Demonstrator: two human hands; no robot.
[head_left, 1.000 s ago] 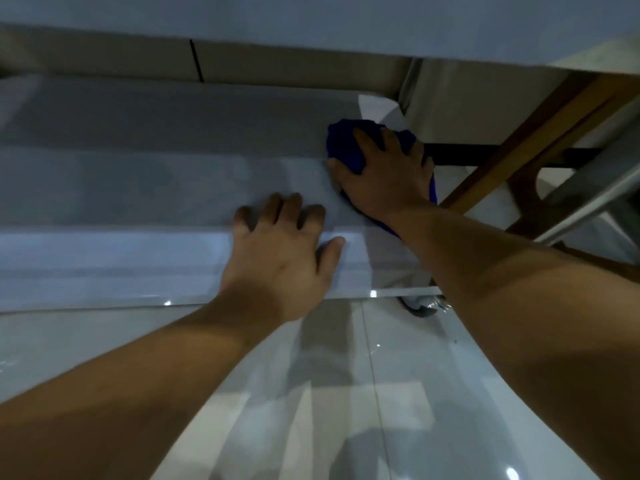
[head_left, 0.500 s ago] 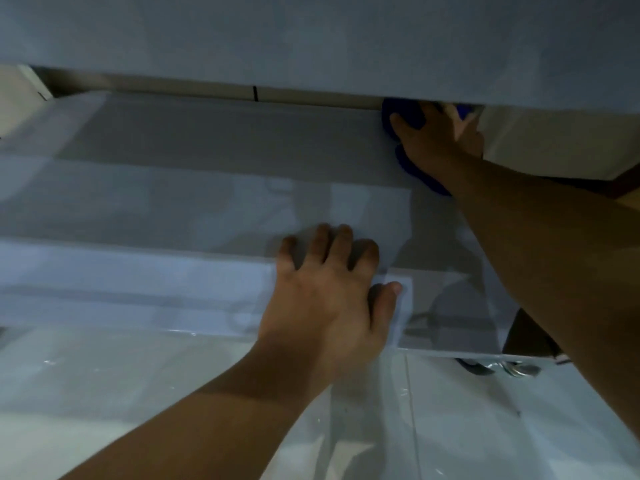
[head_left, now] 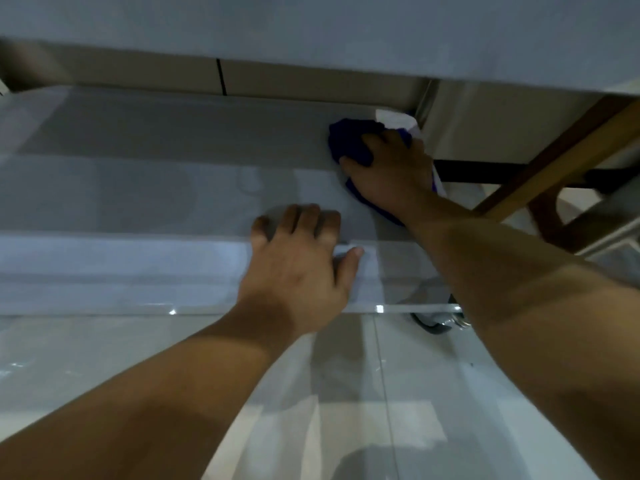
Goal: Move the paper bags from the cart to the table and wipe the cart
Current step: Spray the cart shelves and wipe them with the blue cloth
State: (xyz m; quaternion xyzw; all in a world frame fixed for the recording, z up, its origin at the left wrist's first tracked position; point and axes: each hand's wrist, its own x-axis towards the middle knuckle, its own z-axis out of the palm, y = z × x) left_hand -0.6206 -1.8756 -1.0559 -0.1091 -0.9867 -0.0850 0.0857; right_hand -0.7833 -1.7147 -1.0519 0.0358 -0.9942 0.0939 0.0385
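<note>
My right hand [head_left: 388,171] covers most of the blue cloth [head_left: 348,140]. The caster [head_left: 438,322] is half hidden behind my forearm, and the cart shelf [head_left: 138,188] looks blurred, running off the left edge.

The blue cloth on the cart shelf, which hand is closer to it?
Right. The right hand presses on top of the blue cloth, while the left hand rests apart on the cart shelf front edge.

Cart shelf [head_left: 138,188]: smooth grey, faint sheen, looks plastic or coated metal; front lip glossier
Cloth [head_left: 349,140]: dark blue, soft, matt, crumpled
Floor tiles [head_left: 346,393]: pale, glossy, reflective
Caster [head_left: 436,322]: shiny metal fork
Table leg [head_left: 561,157]: wood, smooth, satin
</note>
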